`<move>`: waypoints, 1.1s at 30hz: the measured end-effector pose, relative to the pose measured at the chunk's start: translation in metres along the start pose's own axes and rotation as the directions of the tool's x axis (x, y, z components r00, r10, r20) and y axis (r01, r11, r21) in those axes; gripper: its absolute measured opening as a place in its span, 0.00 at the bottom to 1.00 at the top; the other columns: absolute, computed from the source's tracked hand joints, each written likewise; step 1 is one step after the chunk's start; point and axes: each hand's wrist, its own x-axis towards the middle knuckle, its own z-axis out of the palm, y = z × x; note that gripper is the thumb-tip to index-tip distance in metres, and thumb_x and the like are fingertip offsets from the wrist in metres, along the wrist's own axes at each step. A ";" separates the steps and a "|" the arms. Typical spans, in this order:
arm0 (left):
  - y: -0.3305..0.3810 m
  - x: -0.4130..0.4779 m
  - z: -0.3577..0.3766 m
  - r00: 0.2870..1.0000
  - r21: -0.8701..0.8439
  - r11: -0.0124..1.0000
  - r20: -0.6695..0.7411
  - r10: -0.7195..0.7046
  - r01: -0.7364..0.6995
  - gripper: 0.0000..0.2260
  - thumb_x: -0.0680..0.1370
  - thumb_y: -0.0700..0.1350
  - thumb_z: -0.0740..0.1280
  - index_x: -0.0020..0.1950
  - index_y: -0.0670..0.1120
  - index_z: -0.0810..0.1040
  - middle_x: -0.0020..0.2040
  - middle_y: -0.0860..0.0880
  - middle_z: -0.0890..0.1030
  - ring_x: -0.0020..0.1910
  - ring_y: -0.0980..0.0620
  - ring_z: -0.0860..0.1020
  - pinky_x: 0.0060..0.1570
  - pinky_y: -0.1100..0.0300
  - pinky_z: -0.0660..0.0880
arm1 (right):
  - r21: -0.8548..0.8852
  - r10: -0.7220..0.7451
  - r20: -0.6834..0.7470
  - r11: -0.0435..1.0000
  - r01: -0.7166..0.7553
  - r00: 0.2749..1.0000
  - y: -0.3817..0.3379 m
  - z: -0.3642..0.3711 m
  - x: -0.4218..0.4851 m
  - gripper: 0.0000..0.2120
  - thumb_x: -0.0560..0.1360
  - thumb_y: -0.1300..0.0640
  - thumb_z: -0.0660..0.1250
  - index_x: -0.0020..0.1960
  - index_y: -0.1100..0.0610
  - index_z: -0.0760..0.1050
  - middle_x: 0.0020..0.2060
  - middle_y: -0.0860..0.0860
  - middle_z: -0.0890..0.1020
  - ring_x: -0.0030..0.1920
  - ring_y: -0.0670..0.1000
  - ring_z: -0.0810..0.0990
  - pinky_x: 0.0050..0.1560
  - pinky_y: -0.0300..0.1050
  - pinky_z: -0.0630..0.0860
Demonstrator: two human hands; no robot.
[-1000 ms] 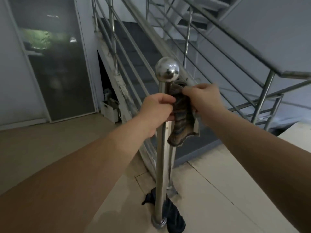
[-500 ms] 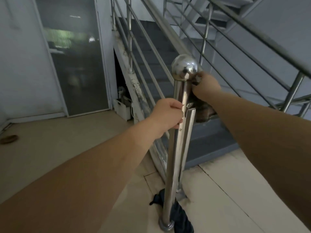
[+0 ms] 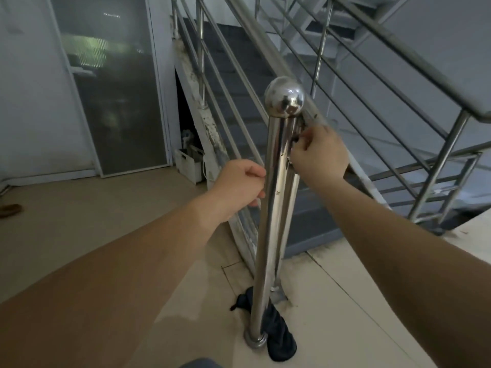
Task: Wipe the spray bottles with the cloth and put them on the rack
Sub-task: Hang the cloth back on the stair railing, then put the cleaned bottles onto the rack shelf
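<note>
Since a second ago the cloth (image 3: 299,127) has gone from hanging in plain view beside the post (image 3: 276,181) to being almost hidden behind it. Only a dark scrap shows now, tucked against the far side of the post just under the shiny ball (image 3: 284,98) on top. The right hand (image 3: 320,155), which held the cloth lower down then, now sits just beyond the post a little below the ball. Its fingers are curled and pinch the dark edge of the cloth against the metal. The left hand (image 3: 239,185) has stayed on the near left side of the post, lower than the right. Its fingers are curled, with the thumb close to the steel, but I cannot tell whether they hold anything, because the fingertips end at the post's edge.

From the top of the post a handrail (image 3: 255,35) climbs away along the stairs (image 3: 231,75). At the foot of the post a dark bundle of fabric (image 3: 279,341) lies on the floor (image 3: 106,208), touching the base. Well to the left of the post, under the stairs, stands a white crate (image 3: 187,166), and farther left is a frosted glass door (image 3: 111,102). A small brown object (image 3: 10,209) lies on the floor far left of the post.
</note>
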 end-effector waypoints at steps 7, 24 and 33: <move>-0.063 -0.068 -0.070 0.998 0.226 0.973 -0.037 0.057 -0.047 0.11 0.77 0.30 0.64 0.54 0.40 0.82 0.42 0.48 0.81 0.38 0.52 0.80 0.32 0.69 0.76 | 0.168 0.027 0.493 0.978 -0.126 0.870 -0.074 0.044 -0.113 0.07 0.71 0.48 0.65 0.42 0.51 0.76 0.36 0.45 0.79 0.42 0.53 0.80 0.44 0.48 0.76; -0.257 -0.393 -0.342 0.524 0.132 0.752 -0.793 -0.311 0.646 0.14 0.75 0.34 0.63 0.56 0.48 0.79 0.44 0.58 0.81 0.40 0.64 0.78 0.36 0.77 0.70 | 0.324 -0.412 0.899 0.855 -0.406 -0.150 -0.405 0.241 -0.503 0.12 0.81 0.55 0.61 0.43 0.56 0.78 0.37 0.55 0.84 0.33 0.56 0.81 0.41 0.47 0.75; -0.314 -0.608 -0.374 -0.043 -0.343 0.513 -0.859 -0.509 0.787 0.18 0.80 0.44 0.65 0.71 0.50 0.71 0.51 0.54 0.81 0.48 0.52 0.78 0.51 0.61 0.73 | 0.290 -0.309 0.755 0.948 -0.128 -0.578 -0.516 0.205 -0.719 0.13 0.80 0.58 0.62 0.58 0.65 0.77 0.41 0.61 0.82 0.33 0.57 0.80 0.43 0.48 0.80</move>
